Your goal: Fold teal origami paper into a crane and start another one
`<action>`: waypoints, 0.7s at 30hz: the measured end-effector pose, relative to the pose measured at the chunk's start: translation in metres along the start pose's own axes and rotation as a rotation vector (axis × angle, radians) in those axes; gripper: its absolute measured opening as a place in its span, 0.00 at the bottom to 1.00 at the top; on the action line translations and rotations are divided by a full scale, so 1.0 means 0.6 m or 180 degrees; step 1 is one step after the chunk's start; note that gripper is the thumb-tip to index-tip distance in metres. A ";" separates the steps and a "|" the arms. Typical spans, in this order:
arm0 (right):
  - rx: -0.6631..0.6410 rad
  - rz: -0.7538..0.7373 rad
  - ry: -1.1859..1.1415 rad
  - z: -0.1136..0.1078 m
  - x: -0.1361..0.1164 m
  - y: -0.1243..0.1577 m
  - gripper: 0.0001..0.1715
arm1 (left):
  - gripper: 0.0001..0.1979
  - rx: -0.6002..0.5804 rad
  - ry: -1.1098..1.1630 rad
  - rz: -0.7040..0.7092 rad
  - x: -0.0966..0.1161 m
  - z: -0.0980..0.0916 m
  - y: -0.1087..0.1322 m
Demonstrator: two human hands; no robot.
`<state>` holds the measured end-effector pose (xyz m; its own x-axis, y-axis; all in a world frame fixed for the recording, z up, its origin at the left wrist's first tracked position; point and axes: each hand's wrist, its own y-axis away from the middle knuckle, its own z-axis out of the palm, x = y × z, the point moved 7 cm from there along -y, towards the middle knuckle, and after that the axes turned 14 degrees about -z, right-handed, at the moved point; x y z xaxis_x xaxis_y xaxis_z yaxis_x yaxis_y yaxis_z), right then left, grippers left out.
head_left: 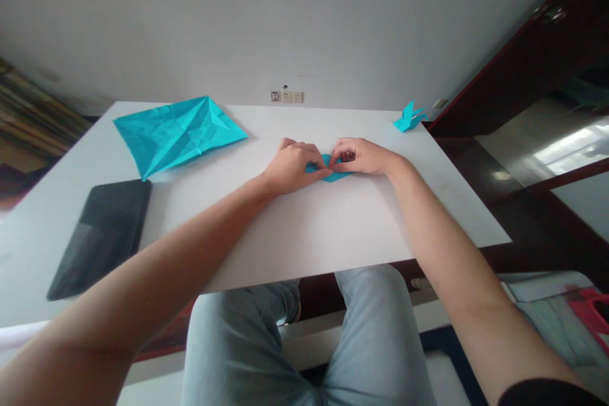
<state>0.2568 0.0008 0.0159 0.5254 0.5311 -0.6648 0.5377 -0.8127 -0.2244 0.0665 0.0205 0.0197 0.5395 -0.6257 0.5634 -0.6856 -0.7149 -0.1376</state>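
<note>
A small folded piece of blue paper (337, 176) lies on the white table (304, 228), partly covered by my fingers. From its left side my left hand (297, 165) grips it, the thumb stretched along its near edge and the fingers bent over it. My right hand (361, 155) pinches the same paper near its middle, thumb and forefinger close to the left thumb tip. Both hands rest low, at the tabletop. The paper's exact folded shape is hidden beneath the fingers.
A large creased blue sheet (178, 133) lies at the back left. Nearer on that side is a black tablet-like slab (102, 235). A blue paper crane (409, 117) stands at the far right corner. Sockets (286, 97) sit on the wall behind the table.
</note>
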 end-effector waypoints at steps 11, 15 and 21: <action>0.0356 0.0341 0.0238 -0.008 0.016 0.008 0.30 | 0.30 0.0175 -0.0301 -0.0710 -0.034 0.009 -0.005; 0.0442 0.0502 -0.0139 -0.004 0.012 0.009 0.34 | 0.29 0.0175 -0.0372 -0.0773 -0.032 0.008 -0.005; -0.0016 0.0713 -0.0188 0.001 -0.002 0.014 0.27 | 0.22 0.0125 -0.0366 -0.0738 -0.030 0.005 -0.011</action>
<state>0.2601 -0.0068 0.0146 0.5926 0.3225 -0.7381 0.4153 -0.9075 -0.0631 0.0629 0.0355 0.0082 0.7336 -0.4734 0.4876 -0.5188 -0.8535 -0.0482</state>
